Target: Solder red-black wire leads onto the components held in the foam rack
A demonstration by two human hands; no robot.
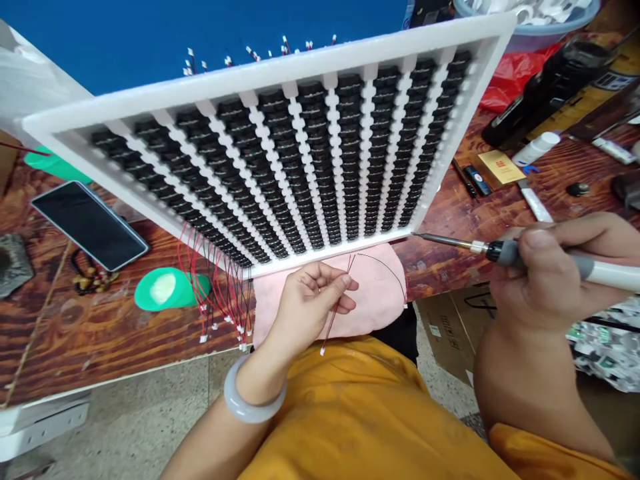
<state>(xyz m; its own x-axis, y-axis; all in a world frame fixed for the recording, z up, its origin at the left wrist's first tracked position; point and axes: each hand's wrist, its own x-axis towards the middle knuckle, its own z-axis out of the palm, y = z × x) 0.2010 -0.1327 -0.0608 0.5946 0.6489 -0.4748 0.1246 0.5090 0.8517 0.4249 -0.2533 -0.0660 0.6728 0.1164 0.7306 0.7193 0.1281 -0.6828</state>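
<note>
My left hand [320,293] pinches a thin red-and-black wire lead [331,323] with a small white connector at its lower end. Its bare ends stick up past my fingertips. In my right hand [545,267] is a soldering iron [590,270], held like a pen, its tip close to the lower right corner of a white foam tray [270,67]. I cannot tell if the tip touches the tray. Tilted up in front of me, the tray carries many rows of round black parts [315,160]. A bundle of similar wire leads [220,287] hangs from its lower left edge.
A pink cloth [375,293] lies below the tray. On the wooden table at left are a phone [90,223], a green dish [173,290] and a bead bracelet [93,277]. At right are a yellow box [500,167], a white bottle [537,148] and a black cylinder [545,90].
</note>
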